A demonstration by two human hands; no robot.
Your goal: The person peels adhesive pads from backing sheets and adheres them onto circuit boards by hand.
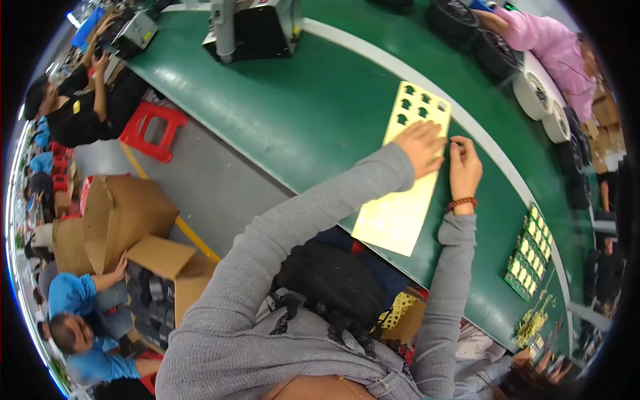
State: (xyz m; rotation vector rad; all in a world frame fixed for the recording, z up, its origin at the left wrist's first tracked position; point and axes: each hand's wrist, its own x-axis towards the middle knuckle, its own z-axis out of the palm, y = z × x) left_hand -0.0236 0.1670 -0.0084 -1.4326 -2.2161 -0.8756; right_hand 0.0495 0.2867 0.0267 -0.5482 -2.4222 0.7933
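A long pale yellow sheet [397, 215] lies on the green table in front of me. Dark arrow-like shapes show in rows at its far end, where the green seems to come through cut-outs. My left hand [421, 147] rests flat across the middle of this sheet, fingers stretched toward its right edge. Just off that edge is my right hand [466, 167], its fingers curled together over the table. Whatever those fingers may hold is too small to make out.
To the right lie a green board panel [530, 253] with yellow pieces and a pile of yellow scraps [530, 325]. A boxy machine [263, 30] stands at the far left. Beyond the table's white strip [383, 55] are black and white round parts [531, 93]. Co-workers sit around.
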